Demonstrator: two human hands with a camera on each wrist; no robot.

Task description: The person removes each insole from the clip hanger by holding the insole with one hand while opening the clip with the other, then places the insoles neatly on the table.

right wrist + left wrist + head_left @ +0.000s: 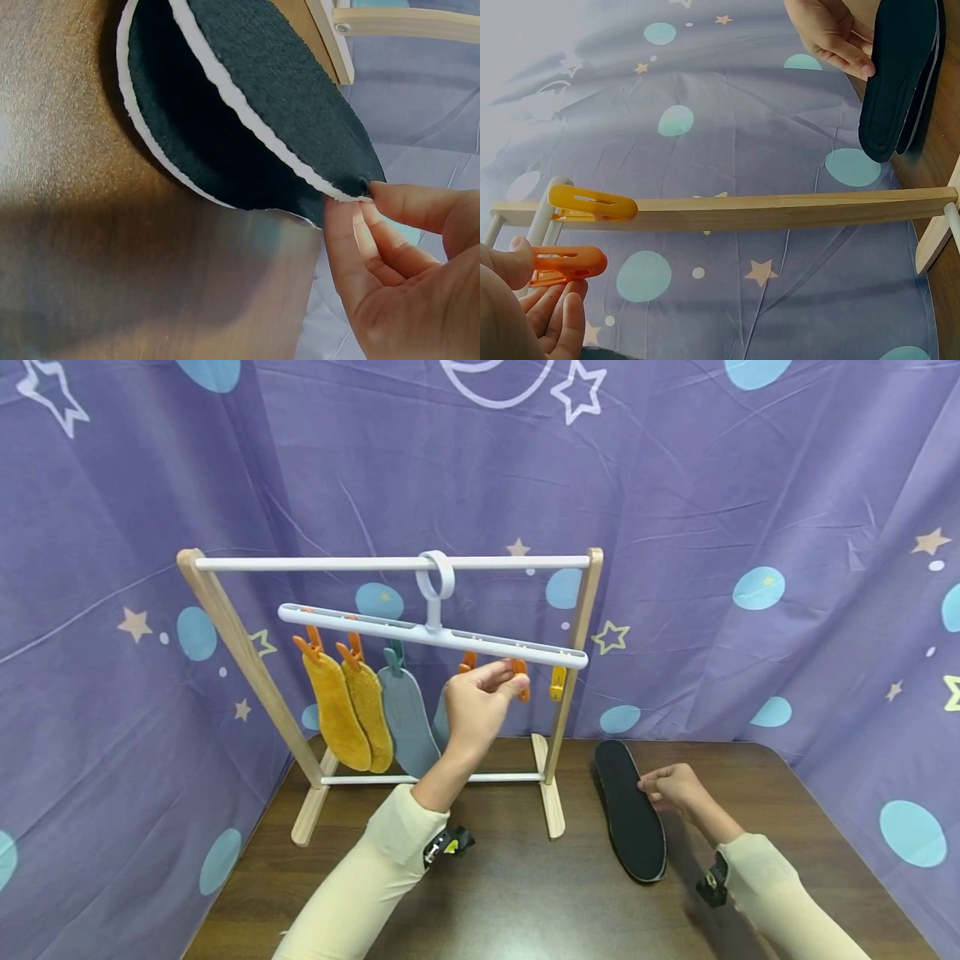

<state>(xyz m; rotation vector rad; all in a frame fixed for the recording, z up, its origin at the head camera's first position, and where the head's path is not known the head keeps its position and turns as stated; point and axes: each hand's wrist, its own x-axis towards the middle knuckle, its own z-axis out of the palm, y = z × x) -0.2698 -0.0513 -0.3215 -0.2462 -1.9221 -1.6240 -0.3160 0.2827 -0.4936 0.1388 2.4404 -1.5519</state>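
My left hand (480, 702) pinches an orange clothespin (521, 680) under the white bar hanger (517, 648). In the left wrist view, thumb and fingertips grip the end of that orange clothespin (570, 262), and nothing hangs from it. A yellow clothespin (558, 683) hangs beside it near the bar's right end. Over the table at right, my right hand (671, 789) pinches the edge of a black insole (630, 814). The right wrist view reveals two dark layers with pale edges, the held insole (292, 90) and another insole (172, 112) below; whether both are pinched I cannot tell.
Two mustard insoles (337, 710) and a grey-blue insole (408, 718) hang from clothespins on the left part of the bar. Another grey-blue one is partly behind my left hand. A wooden rack (262, 677) with a white rail (315, 563) stands on the brown table (525, 893).
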